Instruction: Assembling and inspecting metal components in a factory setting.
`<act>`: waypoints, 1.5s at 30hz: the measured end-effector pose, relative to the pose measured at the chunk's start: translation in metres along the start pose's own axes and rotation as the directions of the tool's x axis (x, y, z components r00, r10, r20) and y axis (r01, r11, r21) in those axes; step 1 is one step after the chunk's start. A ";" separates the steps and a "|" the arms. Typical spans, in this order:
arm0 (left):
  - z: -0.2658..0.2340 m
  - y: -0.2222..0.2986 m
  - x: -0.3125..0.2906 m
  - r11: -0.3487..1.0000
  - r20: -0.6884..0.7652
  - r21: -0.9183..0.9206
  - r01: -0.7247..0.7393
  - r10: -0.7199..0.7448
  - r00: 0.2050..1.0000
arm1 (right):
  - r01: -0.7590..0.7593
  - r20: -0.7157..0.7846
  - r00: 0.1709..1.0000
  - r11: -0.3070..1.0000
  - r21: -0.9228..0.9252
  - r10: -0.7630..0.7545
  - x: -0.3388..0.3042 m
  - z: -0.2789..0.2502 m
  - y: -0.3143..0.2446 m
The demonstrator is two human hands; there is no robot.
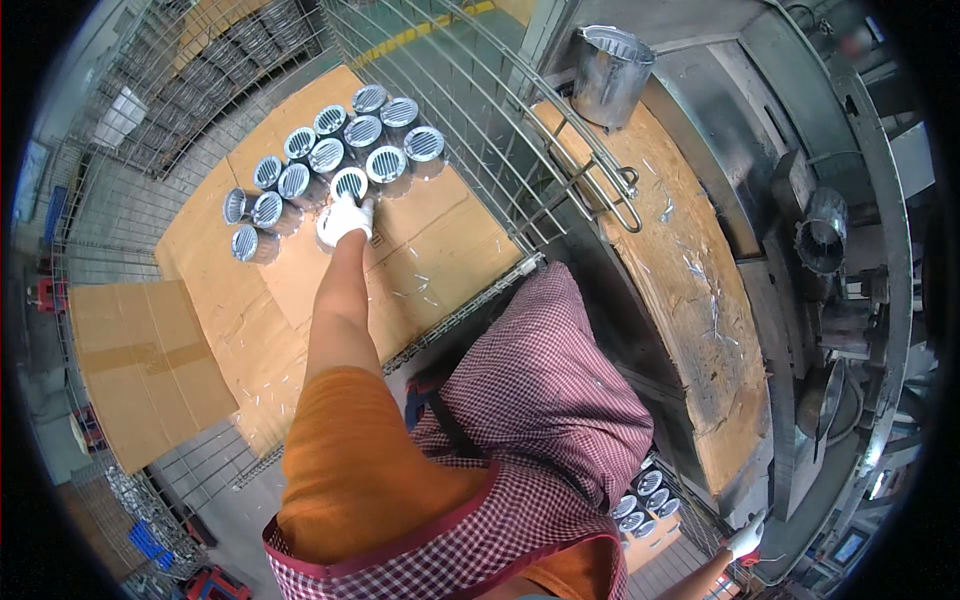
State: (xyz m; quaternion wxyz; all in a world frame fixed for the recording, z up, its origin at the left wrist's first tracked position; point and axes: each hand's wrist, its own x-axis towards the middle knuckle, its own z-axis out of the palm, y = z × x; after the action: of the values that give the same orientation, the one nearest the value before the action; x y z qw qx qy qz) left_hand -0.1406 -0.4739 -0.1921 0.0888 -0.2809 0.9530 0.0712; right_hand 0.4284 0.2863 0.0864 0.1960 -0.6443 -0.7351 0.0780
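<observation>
My left hand, in a white glove, reaches out over the cardboard and is closed on a shiny metal cylinder, mostly hidden under the glove. Just beyond the fingers stands a metal cylinder with a slotted top. Several more of the same kind stand upright in rows behind it, while a cylinder at the left end of the group leans. My right hand, also in a white glove, is far down at the lower right by a red round part. Its fingers look spread, with nothing visible in them.
A flattened cardboard sheet lines the wire cage. Right of it, a worn wooden board carries metal slivers and a larger metal cylinder. Machine parts stand further right. More slotted cylinders sit low beside my apron.
</observation>
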 end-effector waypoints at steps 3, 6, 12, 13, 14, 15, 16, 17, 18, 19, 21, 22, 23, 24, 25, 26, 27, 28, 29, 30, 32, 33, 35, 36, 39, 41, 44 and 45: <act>-0.004 0.003 0.021 0.998 0.094 -0.035 0.043 -0.040 0.995 | 0.023 -0.034 0.999 1.000 0.000 -0.023 -0.012 -0.001 -0.015; -0.003 0.009 0.034 0.992 0.137 -0.074 0.100 -0.089 0.987 | -0.021 -0.030 0.999 0.997 0.068 0.023 -0.011 -0.003 -0.009; 0.010 0.003 0.043 0.998 0.112 -0.056 0.022 -0.015 0.994 | 0.015 0.003 1.000 0.994 0.105 -0.015 -0.004 -0.003 -0.007; 0.009 0.001 0.041 0.995 0.075 -0.098 0.004 0.003 0.997 | 0.000 0.006 1.000 0.994 0.107 -0.001 -0.005 -0.003 -0.010; 0.014 -0.002 0.043 0.995 0.078 -0.096 0.006 0.001 0.997 | 0.002 0.007 1.000 0.995 0.103 -0.003 -0.003 -0.002 -0.005; 0.011 -0.003 0.041 0.991 0.012 -0.119 -0.065 0.067 0.998 | 0.016 -0.007 1.000 0.995 0.102 -0.016 -0.001 -0.001 -0.002; 0.007 -0.003 0.036 0.981 -0.056 -0.137 -0.136 0.130 0.990 | 0.032 -0.020 0.999 0.994 0.101 -0.031 0.001 0.000 0.000; 0.003 -0.002 0.031 0.965 -0.005 -0.193 -0.178 0.181 0.983 | 0.015 -0.024 1.000 0.994 0.106 -0.013 0.002 -0.001 0.003; 0.008 -0.005 0.029 0.962 -0.134 -0.119 -0.247 0.231 0.964 | 0.024 -0.015 1.000 0.994 0.104 -0.023 0.003 0.000 0.001; 0.013 -0.010 0.023 0.972 -0.087 -0.074 -0.224 0.217 0.972 | 0.024 -0.024 0.999 0.996 0.080 -0.022 0.004 -0.001 0.003; 0.018 -0.012 0.012 0.983 0.042 -0.046 -0.177 0.178 0.983 | 0.019 -0.049 0.999 0.999 0.034 -0.017 0.005 -0.002 0.004; 0.020 -0.014 -0.003 0.984 -0.038 -0.051 -0.169 0.167 0.985 | 0.023 -0.048 0.999 0.999 0.034 -0.022 0.004 -0.002 0.002; 0.015 -0.018 -0.010 0.982 -0.028 0.065 -0.177 0.179 0.983 | 0.011 -0.041 0.999 0.999 0.049 -0.009 0.002 -0.001 -0.001; -0.002 -0.016 -0.020 0.965 -0.016 0.179 -0.192 0.198 0.980 | -0.007 -0.038 0.999 0.998 0.064 0.009 -0.001 -0.004 -0.003; -0.008 -0.018 -0.028 0.975 -0.048 0.204 -0.090 0.102 0.994 | 0.010 -0.020 1.000 0.998 0.061 -0.009 -0.001 -0.003 -0.004; -0.015 -0.015 -0.033 0.975 -0.048 0.201 -0.091 0.102 0.994 | 0.011 -0.023 1.000 0.998 0.062 -0.010 -0.001 -0.004 -0.006; -0.023 -0.013 -0.039 0.988 -0.042 0.155 0.005 0.002 0.999 | 0.011 -0.013 1.000 0.998 0.056 -0.010 -0.003 -0.004 -0.008; -0.026 -0.012 -0.041 0.989 -0.031 0.110 0.101 -0.098 0.995 | 0.010 -0.004 1.000 0.999 0.049 -0.010 -0.004 -0.004 -0.008; -0.028 -0.012 -0.035 0.986 0.146 0.100 0.131 -0.145 0.979 | 0.010 -0.005 1.000 0.999 0.051 -0.009 -0.003 -0.004 -0.007; -0.026 -0.017 -0.025 0.987 0.143 0.097 0.131 -0.144 0.979 | -0.003 0.004 1.000 0.998 0.060 0.003 -0.001 -0.004 -0.005; -0.006 -0.033 -0.011 0.983 0.159 0.181 0.031 -0.060 0.985 | -0.012 0.013 1.000 0.997 0.071 0.011 0.001 -0.003 -0.007; 0.004 -0.039 -0.013 0.986 0.045 0.169 0.003 -0.011 0.999 | 0.014 -0.014 1.000 0.997 0.076 -0.013 -0.002 -0.001 -0.011; 0.030 -0.035 -0.025 0.997 0.013 0.078 0.025 -0.026 1.000 | 0.027 -0.110 0.994 0.999 0.036 -0.023 0.012 0.003 0.014; 0.035 -0.032 -0.035 0.999 -0.022 -0.008 0.052 -0.052 0.998 | 0.024 -0.106 0.994 0.999 0.042 -0.020 0.010 0.006 0.013; 0.038 -0.018 -0.078 0.998 -0.179 -0.016 0.064 -0.066 0.982 | -0.001 -0.087 0.996 0.994 0.112 0.011 0.004 0.005 0.005; 0.054 -0.017 -0.107 0.991 -0.245 -0.121 0.058 -0.087 0.966 | -0.033 -0.071 0.997 0.997 0.066 0.038 0.013 0.005 0.014; 0.083 -0.027 -0.146 0.974 -0.256 -0.222 -0.035 -0.024 0.966 | -0.035 -0.058 0.998 0.997 0.074 0.040 -0.012 0.004 -0.021; 0.085 -0.029 -0.154 0.983 -0.177 -0.184 -0.023 -0.010 0.984 | -0.056 -0.034 0.998 0.995 0.081 0.059 -0.011 0.000 -0.020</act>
State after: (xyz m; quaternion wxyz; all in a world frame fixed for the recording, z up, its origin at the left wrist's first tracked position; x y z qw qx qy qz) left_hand 0.0136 -0.4021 -0.2449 -0.0230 -0.2901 0.9472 0.1348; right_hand 0.4114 0.2725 0.0915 0.2326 -0.6581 -0.7089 0.1013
